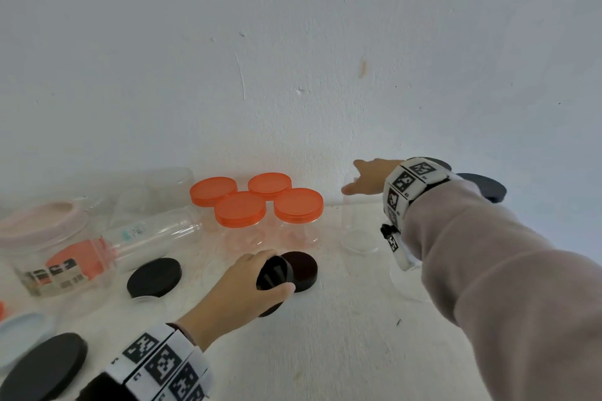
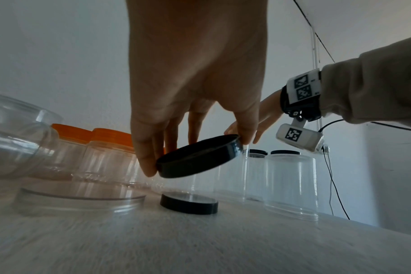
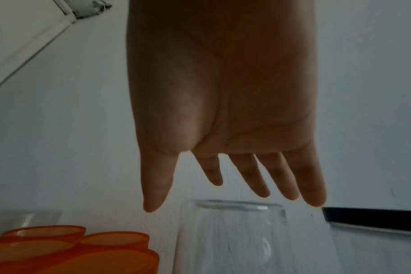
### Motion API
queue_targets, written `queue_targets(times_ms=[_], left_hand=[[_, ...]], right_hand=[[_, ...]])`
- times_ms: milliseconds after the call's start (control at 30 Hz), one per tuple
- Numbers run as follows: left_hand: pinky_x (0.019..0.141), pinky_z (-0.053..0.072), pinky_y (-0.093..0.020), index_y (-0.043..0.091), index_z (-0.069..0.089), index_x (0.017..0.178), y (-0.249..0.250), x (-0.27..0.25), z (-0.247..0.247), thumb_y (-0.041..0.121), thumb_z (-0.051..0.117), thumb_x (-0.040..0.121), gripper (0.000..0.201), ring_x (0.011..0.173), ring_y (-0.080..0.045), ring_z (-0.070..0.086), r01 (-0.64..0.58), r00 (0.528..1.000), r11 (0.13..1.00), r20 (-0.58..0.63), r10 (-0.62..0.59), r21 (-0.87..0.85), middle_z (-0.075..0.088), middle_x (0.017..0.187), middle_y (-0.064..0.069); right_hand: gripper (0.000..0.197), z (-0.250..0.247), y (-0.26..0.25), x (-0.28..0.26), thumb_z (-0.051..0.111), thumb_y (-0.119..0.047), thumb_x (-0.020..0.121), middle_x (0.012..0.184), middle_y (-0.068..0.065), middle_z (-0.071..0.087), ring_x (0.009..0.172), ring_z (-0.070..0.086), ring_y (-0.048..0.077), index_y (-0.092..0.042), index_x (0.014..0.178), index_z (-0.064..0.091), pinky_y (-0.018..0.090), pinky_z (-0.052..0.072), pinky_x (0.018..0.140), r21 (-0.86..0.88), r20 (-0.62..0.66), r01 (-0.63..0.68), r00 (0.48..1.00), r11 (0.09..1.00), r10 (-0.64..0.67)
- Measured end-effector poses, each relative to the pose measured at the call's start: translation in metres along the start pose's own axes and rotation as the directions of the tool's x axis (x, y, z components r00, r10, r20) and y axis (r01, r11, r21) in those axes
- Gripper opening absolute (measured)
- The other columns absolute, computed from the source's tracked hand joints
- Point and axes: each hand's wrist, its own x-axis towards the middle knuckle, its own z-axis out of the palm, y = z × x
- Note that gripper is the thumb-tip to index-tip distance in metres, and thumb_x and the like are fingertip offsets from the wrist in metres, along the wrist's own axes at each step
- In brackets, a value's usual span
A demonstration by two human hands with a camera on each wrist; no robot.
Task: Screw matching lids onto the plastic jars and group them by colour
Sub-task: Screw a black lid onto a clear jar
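Four orange-lidded jars (image 1: pixel 257 205) stand on the white table (image 1: pixel 342 335) against the wall (image 1: pixel 293 42).

My white table (image 1: pixel 342 352) runs up to a scuffed white wall (image 1: pixel 293 58). Right of the table, I see a thin black cable (image 2: pixel 336 189) hanging down the wall.

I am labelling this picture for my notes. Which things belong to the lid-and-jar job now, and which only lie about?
Belong to the job:
left hand holding black lid
right hand over open clear jar
loose black lid
orange-lidded jars

Only lying about:
large pink-lidded jar
blue lid
white wall
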Motion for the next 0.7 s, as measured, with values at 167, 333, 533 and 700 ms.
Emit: queue_targets(times_ms=[167, 333, 533, 700], left_hand=[[0.079, 0.039, -0.011, 0.040, 0.046, 0.124, -0.002, -0.009, -0.005, 0.052, 0.065, 0.082, 0.048, 0.106, -0.004, 0.051, -0.007, 1.000, 1.000, -0.030, 0.006, -0.027, 0.052, 0.116, 0.017], [0.074, 0.036, -0.007, 0.045, 0.041, 0.120, -0.005, -0.011, -0.007, 0.051, 0.069, 0.080, 0.048, 0.100, 0.005, 0.048, 0.020, 0.997, 0.999, -0.072, -0.023, -0.048, 0.047, 0.109, 0.027], [0.085, 0.037, -0.017, 0.033, 0.036, 0.141, -0.009, -0.007, -0.007, 0.053, 0.074, 0.074, 0.080, 0.111, -0.007, 0.045, 0.110, 0.989, 0.989, -0.084, -0.118, -0.100, 0.041, 0.124, 0.010], [0.075, 0.046, -0.018, 0.033, 0.044, 0.115, -0.004, -0.002, -0.010, 0.044, 0.081, 0.071, 0.059, 0.101, -0.009, 0.056, 0.157, 0.973, 0.960, -0.132, -0.190, -0.230, 0.051, 0.111, 0.011]], right_hand=[[0.063, 0.012, -0.007, 0.004, 0.058, -0.044, 0.093, 0.140, 0.014, 0.040, 0.120, 0.051, 0.032, -0.013, 0.142, 0.033, 0.039, 0.040, 0.087, -0.033, -0.014, -0.050, 0.999, 0.998, 0.050], [0.074, 0.008, -0.006, -0.008, 0.068, -0.045, 0.084, 0.139, 0.014, 0.031, 0.109, 0.056, 0.033, -0.014, 0.141, 0.032, 0.038, 0.044, 0.077, -0.047, -0.023, -0.058, 0.998, 0.997, 0.057], [0.084, 0.001, -0.007, -0.031, 0.077, -0.047, 0.069, 0.121, 0.006, 0.025, 0.096, 0.048, 0.030, -0.028, 0.139, 0.035, 0.040, 0.052, 0.078, -0.005, -0.035, 0.038, 0.999, 0.999, -0.038], [0.085, 0.001, -0.005, -0.052, 0.079, -0.046, 0.066, 0.113, 0.001, 0.025, 0.094, 0.047, 0.026, -0.024, 0.134, 0.032, 0.040, 0.053, 0.079, 0.076, -0.058, 0.155, 0.987, 0.985, -0.151]])
